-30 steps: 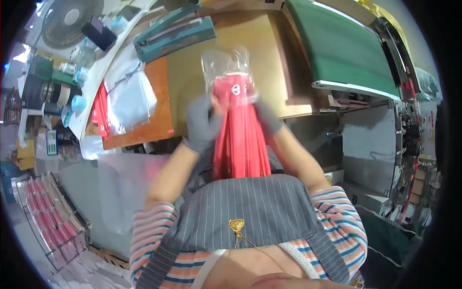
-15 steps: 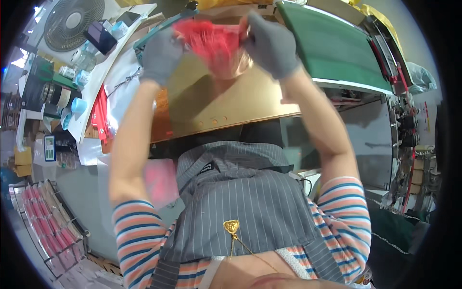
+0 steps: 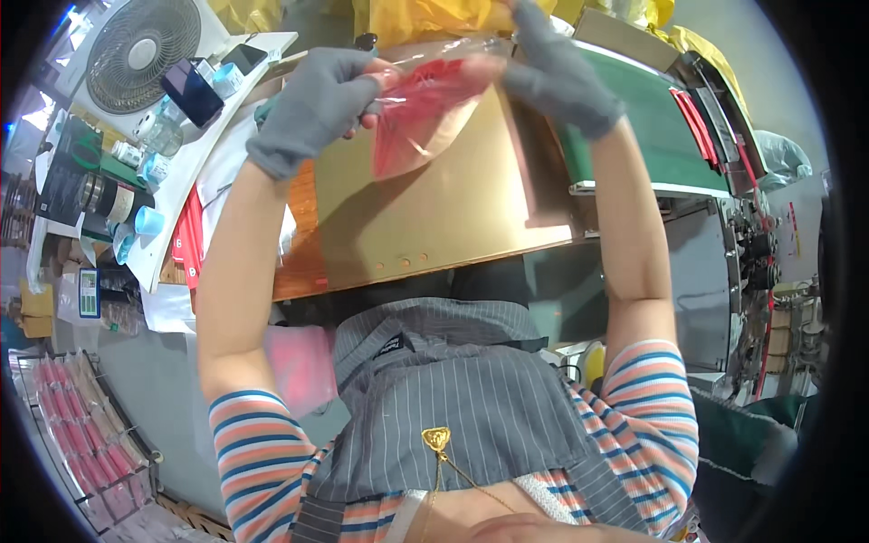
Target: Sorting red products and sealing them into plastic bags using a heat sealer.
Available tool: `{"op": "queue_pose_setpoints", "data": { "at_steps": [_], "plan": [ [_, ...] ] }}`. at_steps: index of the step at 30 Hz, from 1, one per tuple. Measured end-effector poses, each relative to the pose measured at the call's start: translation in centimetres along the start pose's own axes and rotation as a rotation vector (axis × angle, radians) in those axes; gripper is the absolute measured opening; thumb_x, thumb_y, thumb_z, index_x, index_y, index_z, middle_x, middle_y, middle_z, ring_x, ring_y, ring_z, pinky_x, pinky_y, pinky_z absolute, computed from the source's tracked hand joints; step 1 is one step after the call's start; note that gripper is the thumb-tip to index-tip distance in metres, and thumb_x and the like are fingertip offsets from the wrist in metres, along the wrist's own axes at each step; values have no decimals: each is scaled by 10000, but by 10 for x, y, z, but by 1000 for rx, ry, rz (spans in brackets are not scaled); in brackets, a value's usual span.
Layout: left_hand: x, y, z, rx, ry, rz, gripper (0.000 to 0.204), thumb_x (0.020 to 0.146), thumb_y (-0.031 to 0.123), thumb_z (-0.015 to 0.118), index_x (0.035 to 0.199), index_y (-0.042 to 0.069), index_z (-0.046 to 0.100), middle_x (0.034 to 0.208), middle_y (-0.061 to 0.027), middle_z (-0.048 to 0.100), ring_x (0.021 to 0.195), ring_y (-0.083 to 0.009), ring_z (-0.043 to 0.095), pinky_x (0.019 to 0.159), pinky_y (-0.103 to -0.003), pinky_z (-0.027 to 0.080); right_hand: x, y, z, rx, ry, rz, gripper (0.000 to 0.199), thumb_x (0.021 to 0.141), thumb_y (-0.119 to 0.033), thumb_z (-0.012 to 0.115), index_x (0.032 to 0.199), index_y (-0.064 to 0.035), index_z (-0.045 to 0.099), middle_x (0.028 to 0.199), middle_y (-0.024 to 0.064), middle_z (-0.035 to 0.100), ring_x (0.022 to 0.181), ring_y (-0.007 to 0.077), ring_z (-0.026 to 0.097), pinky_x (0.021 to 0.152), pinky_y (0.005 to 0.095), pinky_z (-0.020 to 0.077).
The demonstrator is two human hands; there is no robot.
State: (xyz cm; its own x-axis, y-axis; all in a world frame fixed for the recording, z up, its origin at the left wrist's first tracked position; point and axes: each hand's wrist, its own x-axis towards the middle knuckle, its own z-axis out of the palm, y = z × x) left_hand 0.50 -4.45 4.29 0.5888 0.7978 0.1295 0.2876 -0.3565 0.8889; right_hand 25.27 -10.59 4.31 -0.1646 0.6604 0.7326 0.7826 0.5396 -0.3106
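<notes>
A clear plastic bag (image 3: 425,113) with something red folded inside hangs tilted above a gold-coloured board. My left hand (image 3: 312,104), in a grey fingerless glove, pinches the bag's left edge between thumb and fingers. My right hand (image 3: 566,81), gloved the same way, is at the bag's upper right. Its fingers are stretched apart, one blurred fingertip against the bag and the others pointing up and away. Below both hands the gold board (image 3: 434,213) lies on a wooden table (image 3: 299,249).
Yellow plastic (image 3: 425,23) lies beyond the board. To the right stands a green conveyor belt (image 3: 625,109). A white shelf (image 3: 186,145) on the left holds a phone (image 3: 192,90), jars and cups near a fan (image 3: 140,54). Red packets (image 3: 86,425) fill a rack at lower left.
The bag has gone from bunched between both hands to spread out and tilted. My right hand has moved right, its fingers opening; my left hand keeps the bag's left side.
</notes>
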Motion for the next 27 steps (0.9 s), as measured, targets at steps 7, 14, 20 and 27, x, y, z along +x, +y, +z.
{"op": "queue_pose_setpoints", "data": {
  "at_steps": [7,14,20,27],
  "plan": [
    [2,-11,-8,-137,93,184,225,806,159,673,968,3,665,780,-23,642,709,-70,599,617,-217,476,-6,-10,70,257,-166,63,254,887,-236,587,796,-2,552,586,124,497,513,231,467,518,308,411],
    [5,-192,44,-512,37,-301,297,695,122,774,952,10,677,873,-49,673,813,-121,613,746,-281,478,17,91,199,-233,-101,121,334,883,-395,554,905,-62,575,726,139,621,634,325,610,565,392,471],
    [34,-249,28,-683,256,-442,395,676,137,781,1018,1,639,929,-66,663,807,-165,635,751,-301,507,103,98,242,62,-116,354,452,819,-496,576,890,-51,550,957,165,624,838,364,620,696,441,490],
    [47,-291,-26,-518,274,-594,394,679,195,776,1003,7,653,955,-70,656,846,-166,620,795,-299,481,74,115,274,-396,-230,343,217,834,-325,540,881,-121,597,883,129,625,773,351,619,658,448,493]
  ]
}}
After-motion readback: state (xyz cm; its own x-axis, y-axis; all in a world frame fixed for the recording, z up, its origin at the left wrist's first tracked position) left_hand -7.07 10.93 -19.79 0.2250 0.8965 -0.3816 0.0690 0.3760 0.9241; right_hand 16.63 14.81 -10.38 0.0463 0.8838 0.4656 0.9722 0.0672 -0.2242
